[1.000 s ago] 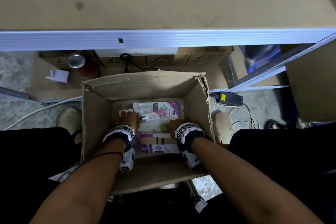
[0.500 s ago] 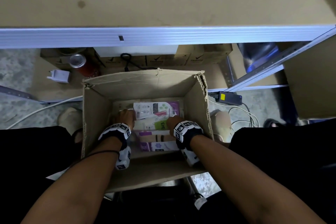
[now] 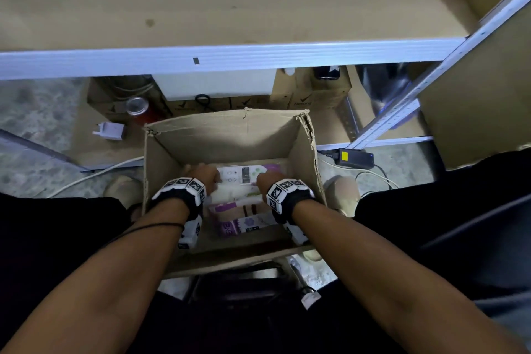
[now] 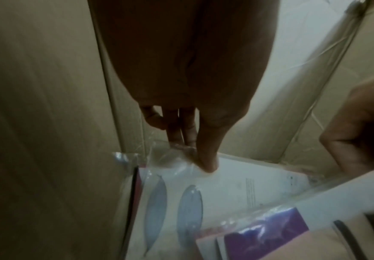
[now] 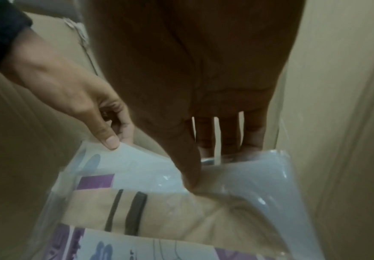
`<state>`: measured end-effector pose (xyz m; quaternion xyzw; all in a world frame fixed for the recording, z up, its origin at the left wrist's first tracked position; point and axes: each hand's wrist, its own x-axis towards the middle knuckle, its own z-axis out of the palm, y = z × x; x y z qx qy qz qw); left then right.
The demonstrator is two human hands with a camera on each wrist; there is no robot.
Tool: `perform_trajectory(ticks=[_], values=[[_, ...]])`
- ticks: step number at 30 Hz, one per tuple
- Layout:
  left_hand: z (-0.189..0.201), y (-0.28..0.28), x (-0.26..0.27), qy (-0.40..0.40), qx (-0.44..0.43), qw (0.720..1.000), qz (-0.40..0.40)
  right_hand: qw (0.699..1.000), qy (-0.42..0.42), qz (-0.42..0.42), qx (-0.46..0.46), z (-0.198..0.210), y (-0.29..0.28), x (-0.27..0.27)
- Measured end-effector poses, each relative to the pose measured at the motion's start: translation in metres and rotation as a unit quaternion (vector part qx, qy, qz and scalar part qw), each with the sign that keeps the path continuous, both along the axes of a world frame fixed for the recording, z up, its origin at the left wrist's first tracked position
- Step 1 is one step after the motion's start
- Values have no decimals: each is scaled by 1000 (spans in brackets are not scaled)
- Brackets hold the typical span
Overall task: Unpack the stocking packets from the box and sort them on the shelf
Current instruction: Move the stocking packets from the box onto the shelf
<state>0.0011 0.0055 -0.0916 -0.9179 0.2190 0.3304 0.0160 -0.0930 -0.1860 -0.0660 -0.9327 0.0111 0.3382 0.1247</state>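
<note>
An open cardboard box (image 3: 230, 138) stands on the floor between my knees, below the shelf board (image 3: 230, 3). Several clear-wrapped stocking packets lie inside. The top packet (image 5: 164, 211) has a white card with a purple patch and beige stockings with two dark stripes. My left hand (image 3: 205, 177) pinches its far left corner (image 4: 181, 158), thumb on top. My right hand (image 3: 263, 182) grips its far right edge, with the thumb (image 5: 190, 172) pressing on the wrap and the fingers (image 5: 228, 139) behind it. Another white and purple packet (image 3: 247, 175) lies beyond the hands.
The shelf's pale metal front rail (image 3: 230, 57) runs above the box, and an upright (image 3: 416, 100) slants at the right. On the floor are a red can (image 3: 138, 108), a white plug adapter (image 3: 110, 131), a black power brick (image 3: 355, 156) with cables, and brown boxes (image 3: 301, 98).
Both hands stayed in the box and shifted slightly onto the far edge of the top packet. The tilted packet between them has settled flatter. My view has tilted up.
</note>
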Motion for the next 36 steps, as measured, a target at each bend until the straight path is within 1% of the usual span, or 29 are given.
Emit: perform_trajectory(ticks=[2, 4, 9, 11, 13, 16, 19, 23, 29, 33, 36], values=[[16, -2, -2, -25, 7, 1000, -5, 1000, -7, 14, -22, 9, 5, 1], [32, -1, -1, -32, 4, 999, -3, 999, -18, 16, -34, 23, 12, 7], [74, 4, 0, -37, -38, 999, -10, 997, -49, -9, -60, 61, 11, 14], [95, 7, -1, -48, -53, 997, -6, 995, -70, -5, -68, 77, 10, 15], [116, 9, -1, -68, -74, 995, -4, 993, -74, 10, -87, 95, 11, 16], [153, 8, 0, -100, -95, 990, -7, 991, -112, -3, -75, 125, 8, 20], [189, 6, -2, -110, -101, 989, -10, 985, -151, 7, -78, 158, 6, 20], [231, 6, -7, -137, -100, 985, -39, 983, -156, 23, -96, 197, 7, 20], [282, 13, -12, -175, -116, 977, -43, 974, -191, 32, -121, 237, 3, 16], [315, 17, -10, -187, -139, 972, -22, 966, -228, 33, -120, 263, -2, 13], [339, 21, -4, -186, -160, 969, -10, 959, -263, 25, -103, 283, -12, 13]])
